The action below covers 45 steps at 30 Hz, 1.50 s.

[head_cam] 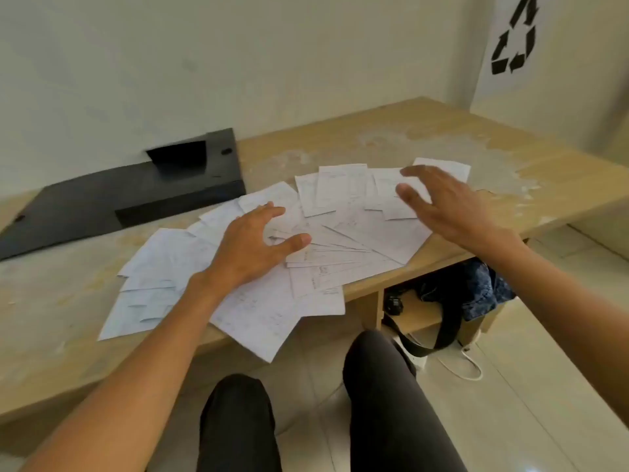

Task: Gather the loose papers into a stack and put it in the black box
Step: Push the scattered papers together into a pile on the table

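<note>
Several loose white papers [343,233] lie fanned out across the front of a worn wooden table [510,155]; some stick out over its near edge. My left hand [252,247] rests palm down on the middle of the spread, fingers apart. Spread open, my right hand [446,206] hovers over the papers at the right end; whether it touches them I cannot tell. The black box [129,195] lies flat at the back left of the table, against the wall, just beyond the papers.
Under the table on the right, a shelf holds a dark bag with a black strap [449,321] and blue patterned cloth [483,287]. A white cable [469,366] lies on the tiled floor. My legs [384,403] are below the table's near edge. A recycling sign [514,39] hangs on the right wall.
</note>
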### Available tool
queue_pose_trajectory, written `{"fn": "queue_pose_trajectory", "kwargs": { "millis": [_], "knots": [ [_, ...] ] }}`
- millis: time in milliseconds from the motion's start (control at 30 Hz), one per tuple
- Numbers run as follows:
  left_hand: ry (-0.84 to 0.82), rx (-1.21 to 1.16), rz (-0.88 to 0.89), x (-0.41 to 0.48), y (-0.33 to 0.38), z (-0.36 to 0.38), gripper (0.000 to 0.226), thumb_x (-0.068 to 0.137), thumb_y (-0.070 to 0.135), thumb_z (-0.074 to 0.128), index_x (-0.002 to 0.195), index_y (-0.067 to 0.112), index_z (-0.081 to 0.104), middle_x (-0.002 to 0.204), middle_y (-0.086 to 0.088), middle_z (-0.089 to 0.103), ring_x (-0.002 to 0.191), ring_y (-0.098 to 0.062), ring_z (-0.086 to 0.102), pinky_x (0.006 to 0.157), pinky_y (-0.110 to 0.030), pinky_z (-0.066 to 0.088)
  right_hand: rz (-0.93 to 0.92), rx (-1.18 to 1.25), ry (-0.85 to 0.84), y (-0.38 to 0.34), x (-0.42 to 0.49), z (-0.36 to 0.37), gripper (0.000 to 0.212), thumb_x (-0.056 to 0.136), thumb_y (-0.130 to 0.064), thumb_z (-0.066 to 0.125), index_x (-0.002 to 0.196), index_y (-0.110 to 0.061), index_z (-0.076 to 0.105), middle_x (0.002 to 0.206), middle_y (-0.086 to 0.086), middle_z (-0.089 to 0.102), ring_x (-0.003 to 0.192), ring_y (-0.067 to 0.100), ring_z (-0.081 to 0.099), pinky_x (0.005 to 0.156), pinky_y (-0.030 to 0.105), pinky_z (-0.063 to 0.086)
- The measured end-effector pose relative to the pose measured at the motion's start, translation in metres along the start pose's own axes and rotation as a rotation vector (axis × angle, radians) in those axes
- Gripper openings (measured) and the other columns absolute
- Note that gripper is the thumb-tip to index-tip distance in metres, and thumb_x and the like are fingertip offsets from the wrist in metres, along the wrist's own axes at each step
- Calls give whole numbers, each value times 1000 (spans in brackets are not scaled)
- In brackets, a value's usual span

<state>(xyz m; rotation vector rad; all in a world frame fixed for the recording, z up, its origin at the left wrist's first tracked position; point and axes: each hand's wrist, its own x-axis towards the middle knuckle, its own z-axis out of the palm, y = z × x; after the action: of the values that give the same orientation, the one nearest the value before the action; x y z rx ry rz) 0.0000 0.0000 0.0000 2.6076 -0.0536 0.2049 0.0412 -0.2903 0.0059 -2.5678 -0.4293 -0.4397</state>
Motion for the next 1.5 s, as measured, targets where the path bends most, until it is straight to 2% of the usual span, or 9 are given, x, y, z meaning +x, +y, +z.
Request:
{"fn": "queue_pose_trajectory", "kwargs": {
  "millis": [100,200,333,467,733,900,1133,1367,1500],
  "knots": [
    [-9,37,15,16,-2,6,88,64,78,52,138,32,44,154,4,33,139,-23,35,112,-48,32,198,-3,154,33,12,-3,47,95,-48,39,130,-17,47,135,11,52,115,33,53,92,44,41],
    [-30,18,5,26,-10,17,88,63,79,54,137,33,44,154,5,34,136,-23,38,108,-49,38,375,-78,139,52,18,-4,55,91,-57,39,128,-17,46,133,13,52,118,36,50,96,49,38],
    [-34,-17,41,31,-18,24,86,63,77,57,135,31,48,151,4,38,136,-21,39,109,-49,36,502,-166,67,61,25,1,78,81,-76,32,133,-17,42,133,16,52,121,39,48,99,52,34],
    [-29,6,50,31,-20,27,93,58,89,49,133,32,49,150,4,39,136,-22,39,108,-52,37,423,-364,-39,65,26,12,84,75,-80,36,128,-17,46,130,16,52,121,38,45,99,51,32],
    [-37,27,60,30,-21,26,95,58,89,43,134,32,48,151,5,37,139,-18,34,112,-51,31,234,-221,-151,67,38,15,60,83,-62,47,130,-24,47,142,6,46,130,29,38,106,48,23],
    [-45,41,50,27,-16,25,86,66,83,47,136,32,46,153,5,35,140,-18,31,115,-47,26,316,-231,-100,56,43,23,88,71,-86,30,133,-25,42,138,10,49,128,33,41,104,53,25],
    [-72,36,42,23,-9,20,86,65,75,47,138,31,44,154,5,32,142,-16,26,117,-41,20,158,-172,-185,42,46,28,79,74,-74,49,136,-25,39,146,2,43,134,26,36,108,47,21],
    [-94,43,33,22,-8,18,88,64,77,44,139,30,43,154,6,31,143,-16,25,117,-42,19,57,-32,-315,36,41,24,95,58,-85,40,135,-31,38,146,-1,43,133,20,40,112,50,23],
    [-95,47,32,22,-7,18,87,65,76,45,139,30,43,154,5,31,143,-16,25,117,-42,19,85,-17,-264,23,32,19,104,56,-90,38,141,-31,30,151,0,35,133,23,40,110,52,29]
  ]
}}
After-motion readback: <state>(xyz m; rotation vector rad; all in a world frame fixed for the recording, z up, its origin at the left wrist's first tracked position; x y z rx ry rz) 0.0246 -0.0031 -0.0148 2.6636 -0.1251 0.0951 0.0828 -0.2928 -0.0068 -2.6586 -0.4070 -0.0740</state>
